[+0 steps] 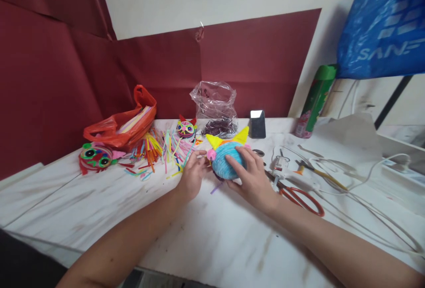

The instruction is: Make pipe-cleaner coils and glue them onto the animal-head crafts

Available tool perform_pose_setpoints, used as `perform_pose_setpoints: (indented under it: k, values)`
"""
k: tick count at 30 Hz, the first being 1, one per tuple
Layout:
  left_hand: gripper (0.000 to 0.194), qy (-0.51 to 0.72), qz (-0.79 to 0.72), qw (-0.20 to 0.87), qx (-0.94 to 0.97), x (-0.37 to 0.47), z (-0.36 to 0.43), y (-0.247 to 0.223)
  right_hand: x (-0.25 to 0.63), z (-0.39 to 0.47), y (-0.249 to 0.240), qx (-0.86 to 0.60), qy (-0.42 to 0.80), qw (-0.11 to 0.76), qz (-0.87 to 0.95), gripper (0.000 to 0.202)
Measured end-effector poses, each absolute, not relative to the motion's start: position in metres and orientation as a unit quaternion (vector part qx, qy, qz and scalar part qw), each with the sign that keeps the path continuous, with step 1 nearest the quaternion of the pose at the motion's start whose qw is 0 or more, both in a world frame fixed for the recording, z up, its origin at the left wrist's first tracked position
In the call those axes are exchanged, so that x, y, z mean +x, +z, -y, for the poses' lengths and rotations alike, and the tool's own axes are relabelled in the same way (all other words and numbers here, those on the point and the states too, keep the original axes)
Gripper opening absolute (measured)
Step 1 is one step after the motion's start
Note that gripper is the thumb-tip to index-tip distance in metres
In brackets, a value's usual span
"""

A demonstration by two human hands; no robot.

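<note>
A round craft figure (224, 161) wound in fuzzy light-blue pipe cleaner stands on the table, with yellow pointed ears and pink pompoms at its sides. My right hand (254, 175) grips it, fingers spread over the blue surface and thumb low on the near side. At its left side is my left hand (194, 173), fingers curled together close to the left pompom (211, 154); what lies between these fingertips is hidden. A dark purple strand runs down the figure's lower left, and a short purple pipe cleaner piece (216, 188) shows beneath it.
Left are a red plastic bag (124, 124), a red craft face (96, 158) and loose pipe cleaners (152, 149). Behind stand a small craft face (186, 128), a clear bag (215, 102) and a phone (258, 125). Orange-handled scissors (303, 200), cables and a green spray can (315, 102) lie rightward.
</note>
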State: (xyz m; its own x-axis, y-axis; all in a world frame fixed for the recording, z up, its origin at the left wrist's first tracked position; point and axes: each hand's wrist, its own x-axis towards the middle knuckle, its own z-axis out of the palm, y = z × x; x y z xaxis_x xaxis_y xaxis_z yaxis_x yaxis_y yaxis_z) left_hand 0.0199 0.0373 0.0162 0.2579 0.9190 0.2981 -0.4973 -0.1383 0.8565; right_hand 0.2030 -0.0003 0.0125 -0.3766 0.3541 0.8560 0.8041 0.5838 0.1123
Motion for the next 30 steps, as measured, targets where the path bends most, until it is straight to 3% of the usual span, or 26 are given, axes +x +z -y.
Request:
perform_pose_setpoints:
  k: [6,13,16,20,23,26,30]
  values:
    - [0.026,0.570,-0.263,0.548,0.553,0.019,-0.034,0.021,0.202,-0.002,0.008,-0.384,-0.277,0.395,0.787,0.050]
    - [0.029,0.546,-0.305,0.544,0.560,0.021,-0.040,0.010,0.196,0.004,0.003,-0.390,-0.331,0.319,0.798,0.041]
    - [0.031,0.557,-0.261,0.574,0.541,0.021,-0.043,0.007,0.195,0.005,0.005,-0.394,-0.341,0.318,0.792,0.038]
    - [0.049,0.519,-0.193,0.674,0.490,0.025,-0.042,0.004,0.192,0.005,0.002,-0.393,-0.335,0.307,0.799,0.041]
    - [0.044,0.472,-0.175,0.724,0.472,0.027,-0.040,-0.002,0.188,0.006,-0.002,-0.393,-0.307,0.292,0.816,0.045]
    - [0.040,0.484,-0.189,0.714,0.469,0.027,-0.041,-0.006,0.186,0.008,0.000,-0.366,-0.261,0.317,0.835,0.049]
    - [0.047,0.514,-0.195,0.684,0.479,0.023,-0.045,-0.003,0.190,0.008,0.007,-0.347,-0.170,0.461,0.799,0.044]
